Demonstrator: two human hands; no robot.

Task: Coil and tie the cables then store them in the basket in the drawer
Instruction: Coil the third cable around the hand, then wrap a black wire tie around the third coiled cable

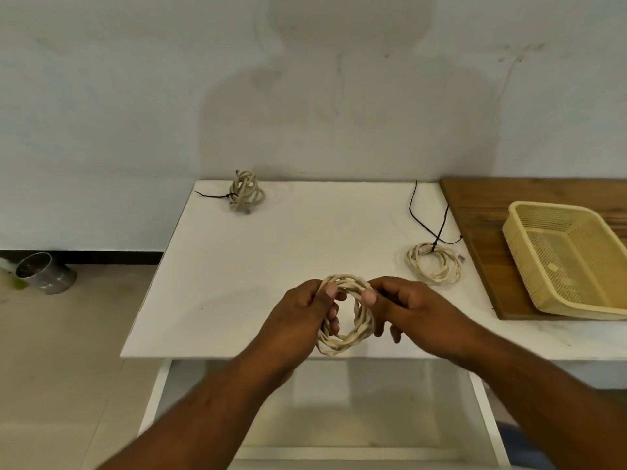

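Cream cable, wound into a coil [353, 329], sits between our 2 hands above the near edge of the white table [271, 249]. Our left hand [298, 317] curls its fingers around the coil's left side, thumb on top. Our right hand [414, 303] pinches the upper right of the loop with thumb and forefinger, the other fingers loosely bent. 2 more cables lie on the table: a tied bundle [246, 191] at the back left and a flat coil [434, 262] near the right with a black cord [427, 218] running from it. The yellow basket [529, 266] rests on a wooden board [481, 205] at the right, well apart from the open drawer [356, 418] below us.
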